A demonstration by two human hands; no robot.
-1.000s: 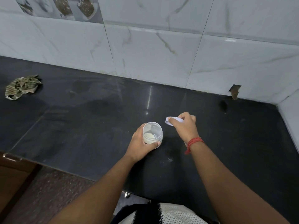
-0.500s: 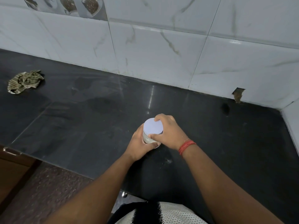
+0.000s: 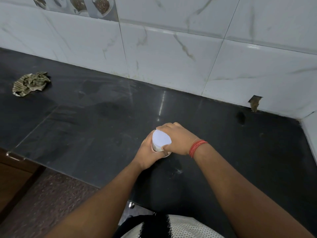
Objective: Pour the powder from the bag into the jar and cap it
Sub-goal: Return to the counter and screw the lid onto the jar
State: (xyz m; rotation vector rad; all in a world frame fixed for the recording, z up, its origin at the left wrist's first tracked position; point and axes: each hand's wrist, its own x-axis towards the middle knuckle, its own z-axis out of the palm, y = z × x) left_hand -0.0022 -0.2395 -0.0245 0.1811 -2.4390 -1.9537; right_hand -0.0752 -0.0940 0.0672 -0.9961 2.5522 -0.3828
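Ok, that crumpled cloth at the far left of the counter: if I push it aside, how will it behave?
The crumpled cloth lies in loose folds, so it is probably floppy and would bunch rather than slide whole. It looks thin, likely light. The black counter looks smooth, so it may drag easily.

A black counter [image 3: 240, 143] fills the middle. At ten o'clock on it lies a crumpled rag [image 3: 30, 83]. White tiles [image 3: 171, 57] run from nine to three o'clock, with a broken hole [image 3: 255, 103] at two o'clock. A speckled floor [image 3: 56, 203] shows at seven o'clock.
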